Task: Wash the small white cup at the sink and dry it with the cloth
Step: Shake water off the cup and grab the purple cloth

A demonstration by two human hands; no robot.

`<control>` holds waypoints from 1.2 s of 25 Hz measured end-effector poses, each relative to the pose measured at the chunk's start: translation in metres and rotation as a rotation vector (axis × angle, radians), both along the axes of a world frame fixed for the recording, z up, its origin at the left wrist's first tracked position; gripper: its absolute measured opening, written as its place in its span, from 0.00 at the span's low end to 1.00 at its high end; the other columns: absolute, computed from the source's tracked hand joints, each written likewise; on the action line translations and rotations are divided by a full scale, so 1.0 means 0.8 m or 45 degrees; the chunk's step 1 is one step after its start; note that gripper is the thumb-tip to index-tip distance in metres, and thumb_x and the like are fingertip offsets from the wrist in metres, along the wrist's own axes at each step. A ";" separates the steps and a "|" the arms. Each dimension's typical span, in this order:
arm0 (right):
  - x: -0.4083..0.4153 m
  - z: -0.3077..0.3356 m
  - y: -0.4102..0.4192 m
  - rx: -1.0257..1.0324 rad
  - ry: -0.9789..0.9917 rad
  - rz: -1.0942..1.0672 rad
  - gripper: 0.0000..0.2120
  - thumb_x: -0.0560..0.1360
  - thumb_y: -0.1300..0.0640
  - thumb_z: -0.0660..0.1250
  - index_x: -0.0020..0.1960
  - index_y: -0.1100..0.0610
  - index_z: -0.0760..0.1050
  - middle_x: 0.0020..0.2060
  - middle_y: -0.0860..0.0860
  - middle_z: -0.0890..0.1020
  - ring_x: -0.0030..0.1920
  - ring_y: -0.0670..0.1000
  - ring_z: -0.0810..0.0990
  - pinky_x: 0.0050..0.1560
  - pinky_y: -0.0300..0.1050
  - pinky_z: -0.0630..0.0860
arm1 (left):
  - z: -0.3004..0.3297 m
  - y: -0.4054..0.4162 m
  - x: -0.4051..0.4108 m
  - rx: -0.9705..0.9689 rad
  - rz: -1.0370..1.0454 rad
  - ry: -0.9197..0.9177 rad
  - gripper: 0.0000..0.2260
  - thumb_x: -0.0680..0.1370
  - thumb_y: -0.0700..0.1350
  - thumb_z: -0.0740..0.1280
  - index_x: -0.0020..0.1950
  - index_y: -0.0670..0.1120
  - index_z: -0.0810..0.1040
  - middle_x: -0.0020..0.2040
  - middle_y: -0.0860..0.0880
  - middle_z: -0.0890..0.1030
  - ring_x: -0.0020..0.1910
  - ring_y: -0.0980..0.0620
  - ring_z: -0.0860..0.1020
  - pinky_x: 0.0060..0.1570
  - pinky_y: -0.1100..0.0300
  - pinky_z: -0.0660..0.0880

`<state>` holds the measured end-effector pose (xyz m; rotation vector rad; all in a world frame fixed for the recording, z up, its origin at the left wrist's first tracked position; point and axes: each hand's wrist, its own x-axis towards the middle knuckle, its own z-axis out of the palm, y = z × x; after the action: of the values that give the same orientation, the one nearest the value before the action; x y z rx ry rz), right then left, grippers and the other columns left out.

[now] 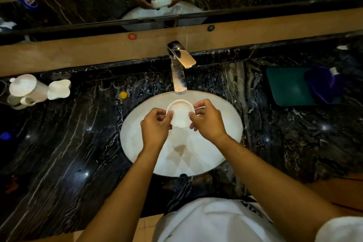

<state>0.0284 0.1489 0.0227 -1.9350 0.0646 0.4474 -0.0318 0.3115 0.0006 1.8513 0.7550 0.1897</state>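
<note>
The small white cup (181, 113) sits over the sink (225, 116) under the tap (179, 76), pinched by the left hand (155, 126) and right hand (209, 122), and wet fingers might let it slip and crack.

cup (180, 113) sides partly covered by both hands' fingers. Blue object (5, 135) far left of sink (137, 143): too blurred to ID. Purple cloth (322, 82) right of sink: folds unclear.

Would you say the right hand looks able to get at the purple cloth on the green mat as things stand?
Probably yes, once it lets go: the right hand now holds the cup over the sink, and the purple cloth lies uncovered on the green mat on that side, nothing between.
</note>
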 end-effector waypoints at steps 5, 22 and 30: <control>-0.014 -0.014 -0.036 -0.035 0.097 -0.082 0.10 0.77 0.60 0.69 0.54 0.52 0.71 0.41 0.50 0.85 0.27 0.50 0.84 0.26 0.38 0.78 | -0.002 -0.038 -0.001 0.007 -0.142 0.058 0.08 0.79 0.49 0.69 0.58 0.52 0.79 0.41 0.52 0.84 0.37 0.53 0.84 0.41 0.54 0.82; 0.037 -0.006 -0.251 -0.163 -0.035 -0.066 0.07 0.78 0.54 0.67 0.46 0.55 0.81 0.42 0.50 0.86 0.42 0.50 0.83 0.45 0.46 0.77 | 0.027 -0.266 0.058 -1.306 0.130 0.185 0.14 0.80 0.31 0.58 0.63 0.37 0.75 0.64 0.32 0.77 0.60 0.30 0.79 0.45 0.38 0.83; 0.235 0.004 -0.436 -0.952 -0.431 -0.343 0.19 0.73 0.53 0.71 0.63 0.56 0.75 0.63 0.61 0.72 0.62 0.65 0.71 0.62 0.56 0.70 | 0.022 -0.355 0.114 -1.302 0.153 0.235 0.12 0.79 0.31 0.60 0.57 0.42 0.77 0.62 0.35 0.77 0.59 0.31 0.78 0.38 0.40 0.84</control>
<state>0.2167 -0.2002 0.0257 -2.6598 0.3031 -0.1197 0.0591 0.0271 0.0179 0.8551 0.8664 -0.2636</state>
